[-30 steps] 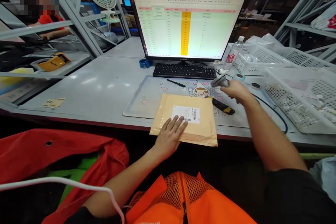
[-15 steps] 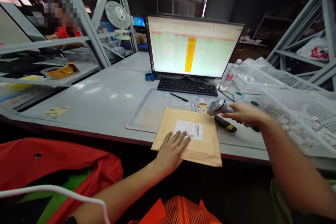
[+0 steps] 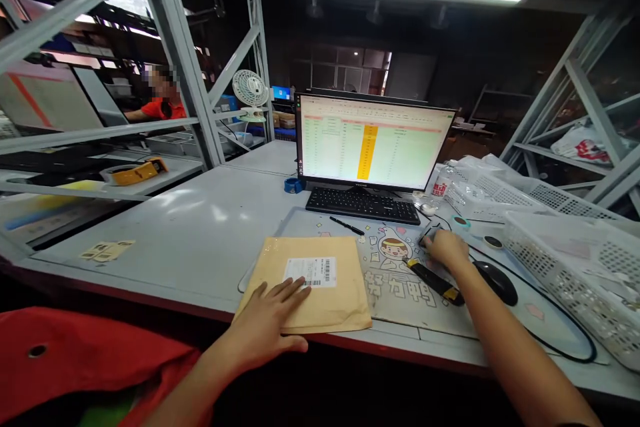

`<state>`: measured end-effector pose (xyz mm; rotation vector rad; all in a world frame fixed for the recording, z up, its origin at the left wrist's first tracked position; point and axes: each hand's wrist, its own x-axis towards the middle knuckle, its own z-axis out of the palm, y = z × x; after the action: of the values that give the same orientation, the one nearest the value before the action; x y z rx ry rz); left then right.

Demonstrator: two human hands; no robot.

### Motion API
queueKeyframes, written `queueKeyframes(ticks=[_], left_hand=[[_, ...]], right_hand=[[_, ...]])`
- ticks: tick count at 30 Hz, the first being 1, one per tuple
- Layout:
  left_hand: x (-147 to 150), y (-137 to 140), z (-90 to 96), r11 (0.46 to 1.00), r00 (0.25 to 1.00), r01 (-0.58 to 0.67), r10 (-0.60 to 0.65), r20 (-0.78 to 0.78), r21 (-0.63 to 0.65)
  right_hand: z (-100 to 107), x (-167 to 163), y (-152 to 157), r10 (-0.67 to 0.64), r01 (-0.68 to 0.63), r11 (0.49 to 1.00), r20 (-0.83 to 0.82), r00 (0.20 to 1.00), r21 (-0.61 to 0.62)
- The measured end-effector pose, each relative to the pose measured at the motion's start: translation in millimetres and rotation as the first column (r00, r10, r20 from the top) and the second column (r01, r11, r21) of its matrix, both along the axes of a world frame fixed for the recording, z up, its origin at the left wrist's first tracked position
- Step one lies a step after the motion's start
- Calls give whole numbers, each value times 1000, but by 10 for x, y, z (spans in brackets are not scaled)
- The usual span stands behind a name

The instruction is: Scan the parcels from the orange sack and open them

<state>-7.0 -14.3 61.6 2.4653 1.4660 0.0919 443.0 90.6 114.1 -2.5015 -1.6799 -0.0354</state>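
A tan padded envelope (image 3: 320, 307) with a white barcode label (image 3: 320, 271) lies at the front edge of the desk, partly on the printed mat (image 3: 400, 293). My left hand (image 3: 273, 310) rests flat on its lower left part, fingers stretched over the label's lower edge. On the mat's right side, my right hand (image 3: 447, 250) is closed around a grey barcode scanner (image 3: 429, 233); most of the scanner is hidden by the hand. Just below that hand lies a black and yellow utility knife (image 3: 435, 281). A black mouse (image 3: 496, 282) sits right of my right forearm.
A monitor (image 3: 373, 143) showing a spreadsheet stands behind a black keyboard (image 3: 363, 205). A black pen (image 3: 347, 225) lies on the mat. White plastic baskets (image 3: 565, 287) line the right side. Metal frame posts (image 3: 193, 60) rise at left, with a person in red beyond them.
My right hand has lowered the barcode scanner to the mat, away from the envelope. The envelope and my left hand have shifted left on the desk. The camera view has tilted up.
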Motion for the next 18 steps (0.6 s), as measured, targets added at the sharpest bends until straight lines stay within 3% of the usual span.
queueKeyframes(ticks=[3, 6, 9, 12, 18], left_hand=[[-68, 211, -80, 994, 999, 19, -23, 36, 111], [-60, 368, -275, 979, 999, -26, 19, 35, 200], [-55, 415, -395, 978, 999, -28, 22, 32, 207], [-60, 401, -380, 982, 1000, -27, 25, 15, 185], [-64, 372, -330, 985, 999, -45, 41, 27, 167]], right_hand=[[30, -197, 283, 40, -39, 998, -2, 999, 44], [-120, -389, 584, 117, -116, 993, -30, 993, 10], [-289, -473, 810, 140, -144, 988, -66, 988, -59], [-336, -456, 953, 140, -145, 987, -70, 988, -72], [-200, -455, 1159, 161, -166, 981, -62, 985, -96]])
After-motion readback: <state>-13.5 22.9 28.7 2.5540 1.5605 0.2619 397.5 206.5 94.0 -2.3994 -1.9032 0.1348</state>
